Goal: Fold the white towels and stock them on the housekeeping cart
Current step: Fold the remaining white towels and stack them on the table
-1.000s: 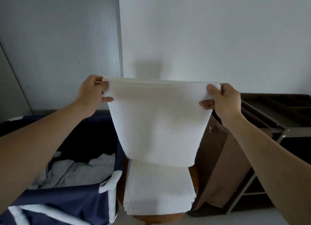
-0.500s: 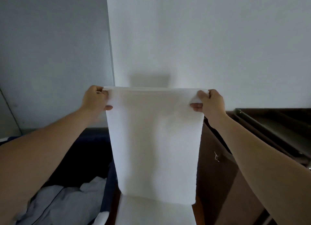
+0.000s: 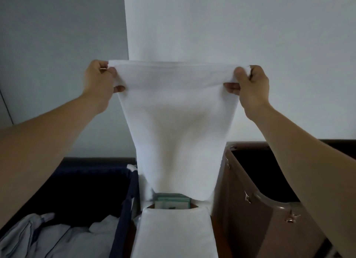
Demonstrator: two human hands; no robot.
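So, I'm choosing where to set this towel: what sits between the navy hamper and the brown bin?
In the head view, a folded white towel lies there, teal items beyond it, the held towel hanging above.

This looks like a hotel housekeeping back room. A navy laundry hamper (image 3: 126, 215) heaped with crumpled linen (image 3: 57, 236) stands on the left and a brown cart bag (image 3: 237, 228) on the right, with folded white towels (image 3: 173, 234) between them and bare pale walls (image 3: 250, 36) behind.
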